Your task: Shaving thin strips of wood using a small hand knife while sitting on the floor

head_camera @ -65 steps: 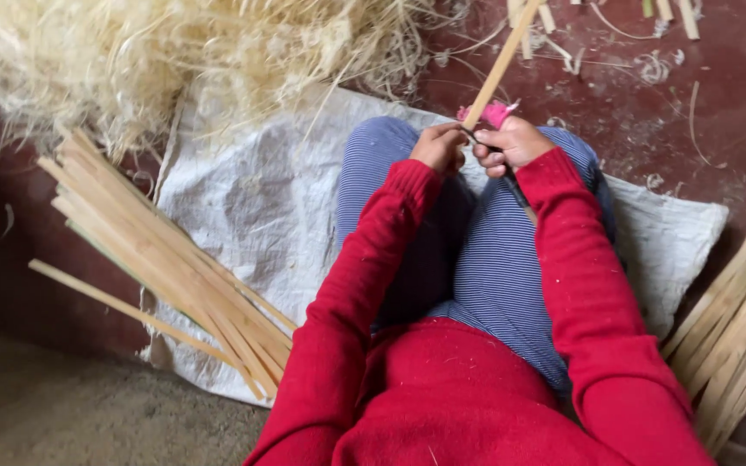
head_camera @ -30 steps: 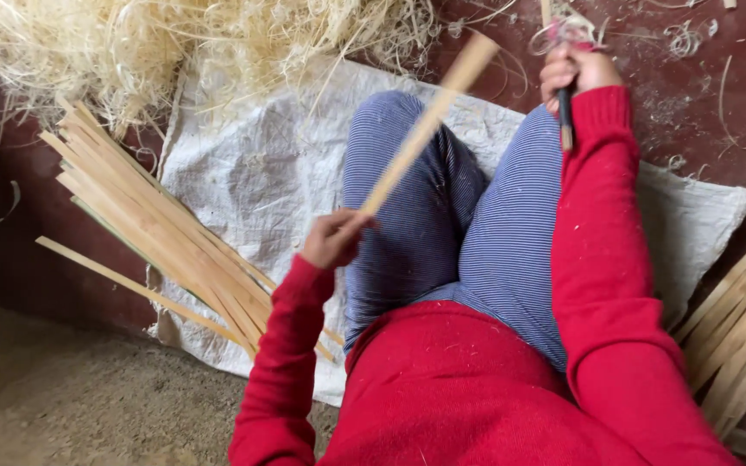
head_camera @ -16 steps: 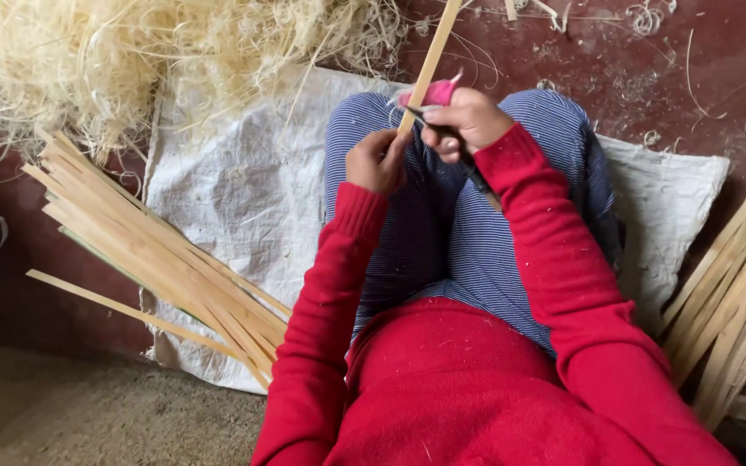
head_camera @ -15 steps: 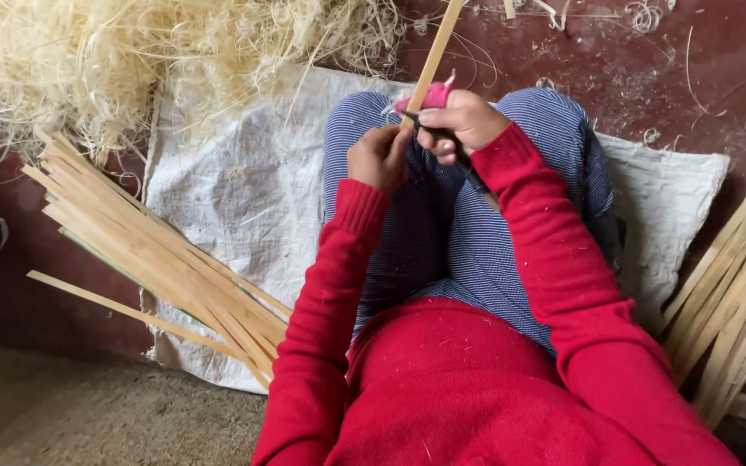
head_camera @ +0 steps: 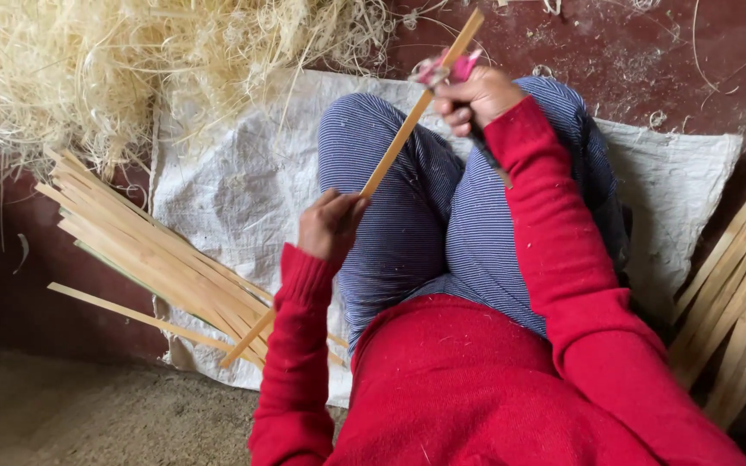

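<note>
A big heap of pale shavings (head_camera: 88, 60) lies beyond the white sack (head_camera: 235, 190) on which the person sits. Cut slats (head_camera: 157, 259) wait at the left, within reach. The long strip (head_camera: 390, 151) slants across the knees; the left hand (head_camera: 330, 226) pinches it for steadiness, and the right hand (head_camera: 477, 97) has its fingers closed around a pink-handled knife (head_camera: 446, 69) touching the strip.

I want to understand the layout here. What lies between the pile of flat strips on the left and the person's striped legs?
In the head view, only the white woven sack lies between the strip pile and the striped legs.
</note>
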